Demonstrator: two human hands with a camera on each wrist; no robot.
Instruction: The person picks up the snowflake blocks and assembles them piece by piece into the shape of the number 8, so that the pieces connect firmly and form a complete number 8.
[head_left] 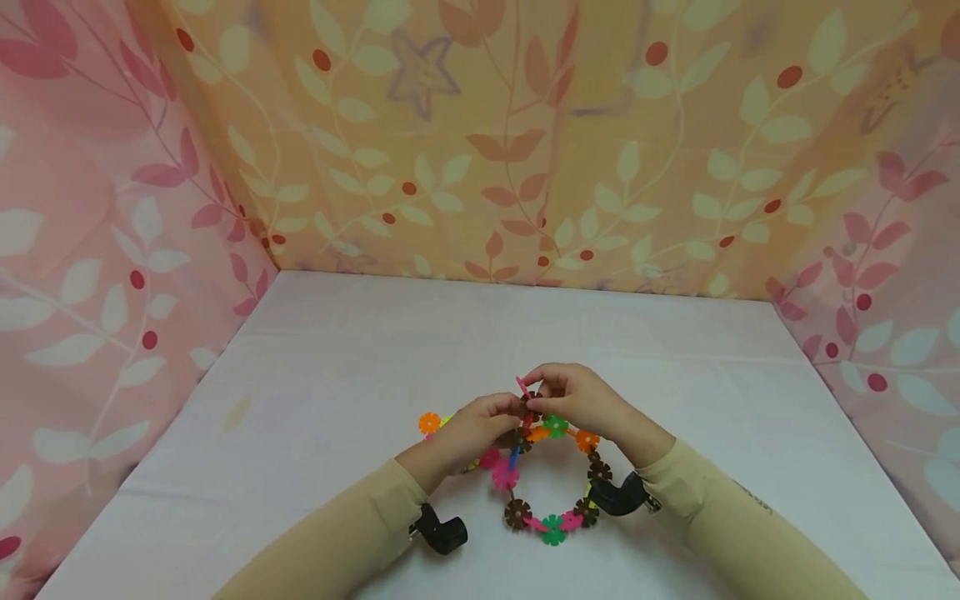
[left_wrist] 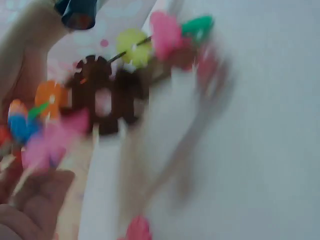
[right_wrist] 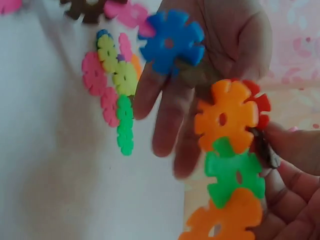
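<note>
A ring of linked plastic flower discs (head_left: 553,527) hangs tilted over the white table. My left hand (head_left: 480,425) holds its upper left part, beside a brown disc, with the thumb toward the joint. My right hand (head_left: 581,400) pinches a brown flower disc (right_wrist: 266,148) seen edge-on, and a pink disc (head_left: 522,386) sticks up by its fingertips. A red disc (right_wrist: 260,102) lies behind an orange disc (right_wrist: 227,117) at this joint. Green disc (right_wrist: 235,172) and blue disc (right_wrist: 171,42) are linked nearby. In the left wrist view the large brown discs (left_wrist: 80,100) are blurred.
Another group of joined flower discs (right_wrist: 107,80) in pink, yellow and green lies on the table (head_left: 337,333), partly behind my left forearm in the head view. Black wrist mounts (head_left: 442,531) sit under both sleeves. Patterned cloth walls (head_left: 480,150) stand around the back and sides.
</note>
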